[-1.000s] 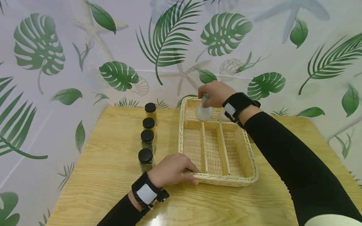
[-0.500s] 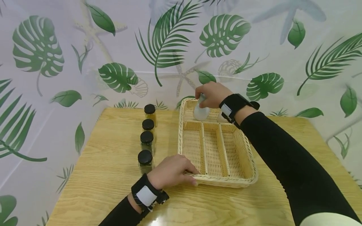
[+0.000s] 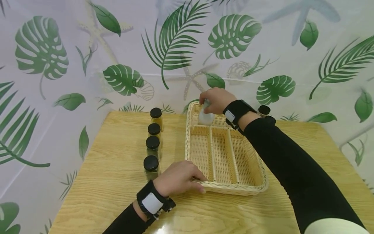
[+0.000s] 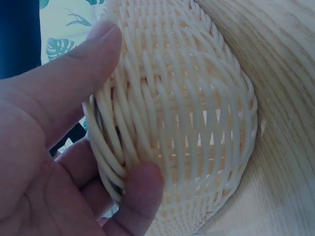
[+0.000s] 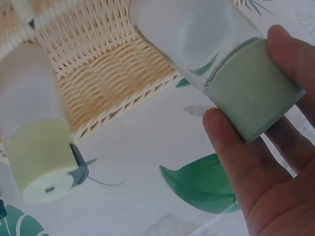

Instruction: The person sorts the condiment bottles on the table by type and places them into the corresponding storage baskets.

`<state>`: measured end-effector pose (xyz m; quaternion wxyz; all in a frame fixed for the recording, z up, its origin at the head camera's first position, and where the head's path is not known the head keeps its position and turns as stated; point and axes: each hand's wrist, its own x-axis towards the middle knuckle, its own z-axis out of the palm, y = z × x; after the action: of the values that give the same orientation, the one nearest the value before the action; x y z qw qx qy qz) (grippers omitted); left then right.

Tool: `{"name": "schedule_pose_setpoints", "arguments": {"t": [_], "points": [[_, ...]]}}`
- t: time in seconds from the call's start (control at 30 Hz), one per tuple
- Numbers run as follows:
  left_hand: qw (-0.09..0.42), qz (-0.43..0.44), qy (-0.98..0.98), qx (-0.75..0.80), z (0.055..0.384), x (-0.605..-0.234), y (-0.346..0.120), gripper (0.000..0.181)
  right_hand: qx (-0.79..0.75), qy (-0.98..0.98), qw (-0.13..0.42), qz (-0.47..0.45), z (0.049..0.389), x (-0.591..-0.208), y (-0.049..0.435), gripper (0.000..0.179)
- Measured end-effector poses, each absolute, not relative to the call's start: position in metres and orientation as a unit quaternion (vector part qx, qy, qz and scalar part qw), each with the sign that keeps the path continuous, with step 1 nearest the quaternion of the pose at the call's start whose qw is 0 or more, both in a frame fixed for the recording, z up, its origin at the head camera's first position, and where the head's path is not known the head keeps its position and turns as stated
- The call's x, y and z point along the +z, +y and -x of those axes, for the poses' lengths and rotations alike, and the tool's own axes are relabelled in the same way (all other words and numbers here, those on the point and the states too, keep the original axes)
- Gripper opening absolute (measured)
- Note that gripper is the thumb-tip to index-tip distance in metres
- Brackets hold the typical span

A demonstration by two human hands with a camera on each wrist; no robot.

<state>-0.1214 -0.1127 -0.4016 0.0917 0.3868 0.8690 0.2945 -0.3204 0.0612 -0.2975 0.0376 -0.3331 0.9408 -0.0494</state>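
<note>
My left hand (image 3: 178, 177) grips the near left corner of a wicker basket (image 3: 230, 187), its thumb and fingers on either side of the rim. In the left wrist view, the hand (image 4: 74, 128) holds the woven edge (image 4: 182, 108). At the basket's back compartment, my right hand (image 3: 219, 100) pinches a whitish bottle (image 3: 205, 118) by its top end. The right wrist view shows that bottle's green cap (image 5: 256, 88) between thumb and fingers. Beside it stands a second whitish bottle (image 5: 32, 93) with a yellow-green cap; in the head view the right wrist hides it.
Several black-lidded glass jars (image 3: 153, 143) stand in a row left of the basket on the wooden table (image 3: 117, 143). One more black-lidded jar (image 3: 264, 110) shows behind the right arm. A leaf-print cloth (image 3: 175, 81) hangs behind the table. Dividers split the basket's near part.
My right hand has shifted a little left along the back compartment with the bottle, and a black-lidded jar now shows past the wrist. The left hand stays at the basket's corner.
</note>
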Motion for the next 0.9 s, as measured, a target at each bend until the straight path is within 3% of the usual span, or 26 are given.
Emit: {"name": "schedule_pose_setpoints", "arguments": {"t": [0.9], "points": [[0.095,-0.386,0.870,0.291,0.120,-0.399,-0.111,0.028,-0.039,0.943,0.009,0.330,0.329,-0.329,0.054,0.026]]}}
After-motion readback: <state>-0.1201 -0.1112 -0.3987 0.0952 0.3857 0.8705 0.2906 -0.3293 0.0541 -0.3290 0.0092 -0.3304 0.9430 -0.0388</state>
